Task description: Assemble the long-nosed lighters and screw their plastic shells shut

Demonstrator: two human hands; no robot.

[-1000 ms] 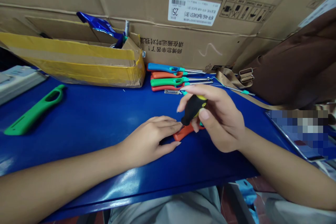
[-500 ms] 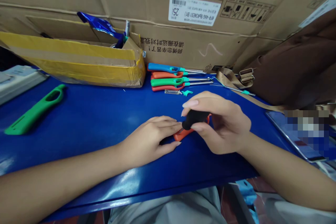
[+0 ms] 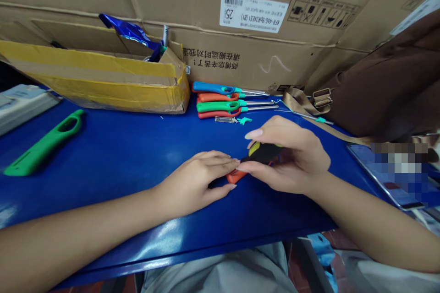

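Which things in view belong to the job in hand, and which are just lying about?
In the job:
Black-and-yellow screwdriver, in the right hand
Orange lighter casing, held by the left hand
Probably: green lighter casing, pile of lighters, clear tube, teal piece

Apparently just lying about:
Brown bag
Phone
Taped cardboard box
Blue packet

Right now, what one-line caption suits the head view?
Left hand against an orange handle, right hand gripping a black-and-yellow tool over it, at a blue table.
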